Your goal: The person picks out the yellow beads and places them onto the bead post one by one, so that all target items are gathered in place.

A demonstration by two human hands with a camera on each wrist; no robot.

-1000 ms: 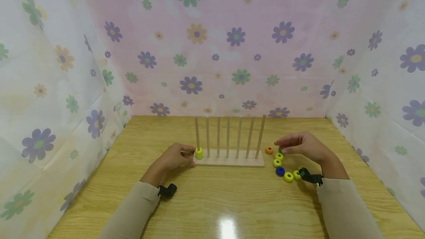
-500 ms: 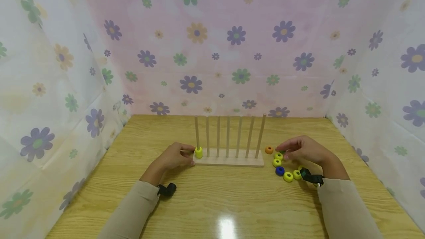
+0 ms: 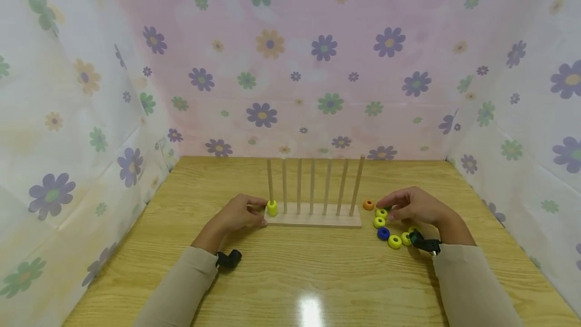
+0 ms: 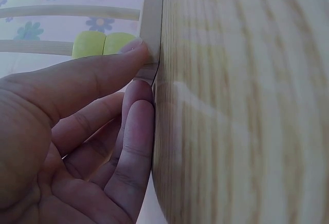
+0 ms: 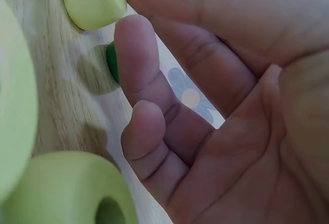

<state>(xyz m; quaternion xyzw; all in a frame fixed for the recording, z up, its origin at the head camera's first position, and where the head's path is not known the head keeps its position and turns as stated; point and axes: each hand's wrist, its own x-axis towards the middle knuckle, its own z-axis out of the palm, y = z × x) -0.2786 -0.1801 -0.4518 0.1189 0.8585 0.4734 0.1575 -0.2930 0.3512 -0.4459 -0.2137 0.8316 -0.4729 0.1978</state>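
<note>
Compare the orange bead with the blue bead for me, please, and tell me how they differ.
The orange bead lies close to the right end of the wooden rack; the blue bead lies farther from it.
The blue bead sits between two yellow beads; the orange bead ends the curved row.
Both are rounded, holed and resting on the table.

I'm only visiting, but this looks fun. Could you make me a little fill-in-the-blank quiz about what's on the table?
1. The wooden rack has ____ upright rods.
2. The left hand is at the rack's ____ end.
3. The beads on the leftmost rod are coloured ____.
4. The loose bead nearest the rack is coloured ____.

Missing words: seven; left; yellow; orange.
</note>
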